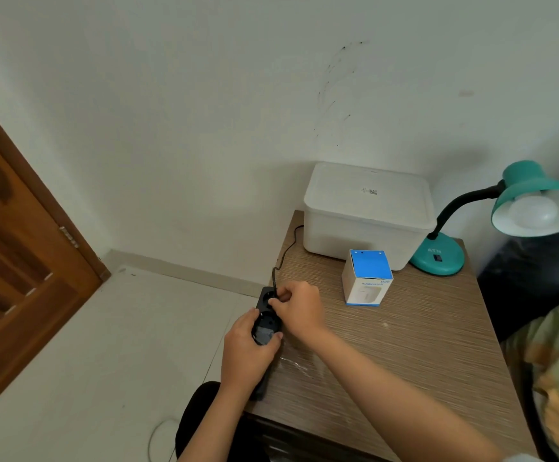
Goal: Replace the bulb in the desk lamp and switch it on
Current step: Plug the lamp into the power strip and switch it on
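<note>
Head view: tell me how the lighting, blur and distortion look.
Head view: soft, even light with faint shadows behind the white bin and the teal lamp; wide-angle bending tilts the door at left; edges are smeared, notably the sleeve at right; the lamp's bulb looks unlit.

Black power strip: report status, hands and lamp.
Left hand steadies black power strip; right hand at plug. Teal desk lamp has bulb, unlit. Nothing obstructing.
</note>
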Motion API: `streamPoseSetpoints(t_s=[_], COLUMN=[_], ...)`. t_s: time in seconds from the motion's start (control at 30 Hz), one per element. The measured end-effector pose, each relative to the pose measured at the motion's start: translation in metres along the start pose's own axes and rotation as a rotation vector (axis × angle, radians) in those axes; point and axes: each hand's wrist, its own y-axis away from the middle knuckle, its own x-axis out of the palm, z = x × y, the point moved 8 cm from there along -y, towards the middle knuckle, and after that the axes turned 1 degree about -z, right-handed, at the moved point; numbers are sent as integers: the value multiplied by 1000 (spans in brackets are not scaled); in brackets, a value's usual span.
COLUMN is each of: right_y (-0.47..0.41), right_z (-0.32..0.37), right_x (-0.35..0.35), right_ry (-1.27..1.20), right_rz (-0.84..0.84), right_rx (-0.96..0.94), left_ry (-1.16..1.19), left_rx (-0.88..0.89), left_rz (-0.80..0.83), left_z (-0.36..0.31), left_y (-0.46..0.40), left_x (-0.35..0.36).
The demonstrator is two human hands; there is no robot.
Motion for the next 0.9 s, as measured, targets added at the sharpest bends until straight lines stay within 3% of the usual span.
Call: streamPoseSetpoints(t_s=[0.47, 0.6, 0.7, 0.77, 0.9], right_y=[-1, 1, 23, 43, 76], right_z=[-6, -15, -26, -40, -89], right_x=[4, -4, -22, -38, -88], right_ry=[-14, -147, -173, -171, -98], right_rz=[12, 78, 66, 47, -182], right_rx=[15, 26, -27, -51, -74], left_ry=[-31, -50, -335, -525, -341], left_rx=[-51, -86, -61, -36, 163], left_rz=[4, 42, 86, 53, -62], left_z=[16, 20, 15, 4, -44], left_y=[-2, -1, -3, 0, 24], left_x=[5, 7, 12, 18, 49])
